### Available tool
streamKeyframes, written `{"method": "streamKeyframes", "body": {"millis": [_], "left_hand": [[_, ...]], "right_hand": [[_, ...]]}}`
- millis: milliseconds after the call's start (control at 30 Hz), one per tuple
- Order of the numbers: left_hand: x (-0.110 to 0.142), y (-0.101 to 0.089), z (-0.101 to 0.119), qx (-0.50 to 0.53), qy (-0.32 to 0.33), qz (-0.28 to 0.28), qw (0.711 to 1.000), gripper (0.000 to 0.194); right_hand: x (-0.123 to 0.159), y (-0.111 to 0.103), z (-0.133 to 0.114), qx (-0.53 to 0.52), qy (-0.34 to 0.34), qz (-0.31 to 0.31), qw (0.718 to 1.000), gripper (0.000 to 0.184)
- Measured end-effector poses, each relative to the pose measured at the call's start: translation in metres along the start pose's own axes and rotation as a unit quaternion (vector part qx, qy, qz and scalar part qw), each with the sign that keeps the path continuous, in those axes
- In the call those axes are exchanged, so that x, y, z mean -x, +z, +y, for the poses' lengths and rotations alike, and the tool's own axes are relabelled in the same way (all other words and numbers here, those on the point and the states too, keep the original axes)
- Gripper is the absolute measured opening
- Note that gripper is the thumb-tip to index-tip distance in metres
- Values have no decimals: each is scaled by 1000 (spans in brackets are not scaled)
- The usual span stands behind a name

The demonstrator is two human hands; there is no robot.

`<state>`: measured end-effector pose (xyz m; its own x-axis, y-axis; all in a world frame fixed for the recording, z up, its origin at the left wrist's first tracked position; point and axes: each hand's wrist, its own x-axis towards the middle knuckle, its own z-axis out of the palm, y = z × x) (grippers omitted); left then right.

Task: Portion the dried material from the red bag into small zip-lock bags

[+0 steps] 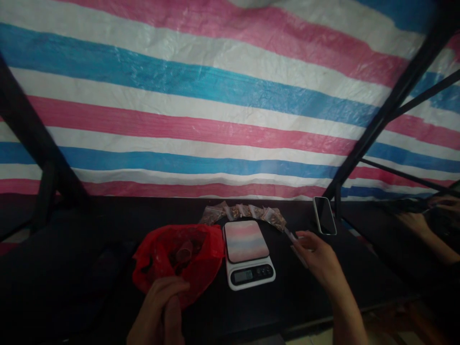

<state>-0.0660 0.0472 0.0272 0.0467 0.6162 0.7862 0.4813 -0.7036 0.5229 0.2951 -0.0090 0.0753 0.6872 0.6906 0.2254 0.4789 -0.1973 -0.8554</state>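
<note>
At the lower centre of the frame, the scale [247, 242] is flanked closely by the red plastic bag [213, 242], whose rim appears to be pressed against the scale's left side; if the bag were tugged, the scale could be nudged or its reading disturbed. The left hand [160, 309] is seen at the bag's near edge, fingers slightly bent; whether the plastic is gripped cannot be told. Were the rim pushed down there, the opening could be narrowed over the cup-like item [184, 252] inside. Right of centre, what seems to be a clear pouch [299, 256] is pinched by the right hand [319, 258], thumb and fingers close together. Its tip is held near the row of filled pouches [275, 218], so the nearest one could be caught and dragged if the hand were swept leftward.
</note>
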Motion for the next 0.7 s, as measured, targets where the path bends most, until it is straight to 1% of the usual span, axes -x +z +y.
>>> {"method": "streamKeyframes", "body": {"millis": [33, 67, 100, 133, 200, 233, 267, 300, 367, 467, 600, 700], "left_hand": [[0, 2, 0, -6, 27, -9, 1000, 22], [1, 6, 2, -11, 52, -17, 998, 20], [3, 10, 4, -19, 74, -27, 997, 22], [4, 15, 7, -31, 91, -34, 995, 31], [9, 25, 12, -61, 107, -45, 991, 64], [10, 30, 15, -71, 109, -41, 991, 78], [12, 34, 16, -81, 107, -28, 991, 85], [12, 36, 17, -88, 100, -18, 991, 85], [12, 38, 16, -91, 77, 3, 993, 75], [8, 35, 10, -80, 49, 6, 996, 56], [5, 28, 1, -58, 56, -19, 997, 46], [4, 24, -3, -59, 72, -56, 994, 41]], "right_hand": [[5, 3, -15, -58, -18, -26, 998, 39], [12, 8, -31, -102, -42, -57, 992, 41], [20, 15, -48, -130, -63, -98, 985, 38], [29, 23, -66, -148, -85, -136, 976, 33], [51, 41, -99, -165, -129, -214, 954, 18], [62, 50, -113, -165, -140, -259, 941, 11], [72, 58, -124, -166, -140, -303, 928, 12], [81, 66, -133, -164, -133, -341, 916, 17], [94, 78, -144, -165, -114, -383, 902, 26], [101, 88, -147, -161, -104, -407, 893, 28], [100, 91, -147, -182, -87, -441, 875, 32], [99, 89, -146, -198, -81, -452, 866, 32]]}}
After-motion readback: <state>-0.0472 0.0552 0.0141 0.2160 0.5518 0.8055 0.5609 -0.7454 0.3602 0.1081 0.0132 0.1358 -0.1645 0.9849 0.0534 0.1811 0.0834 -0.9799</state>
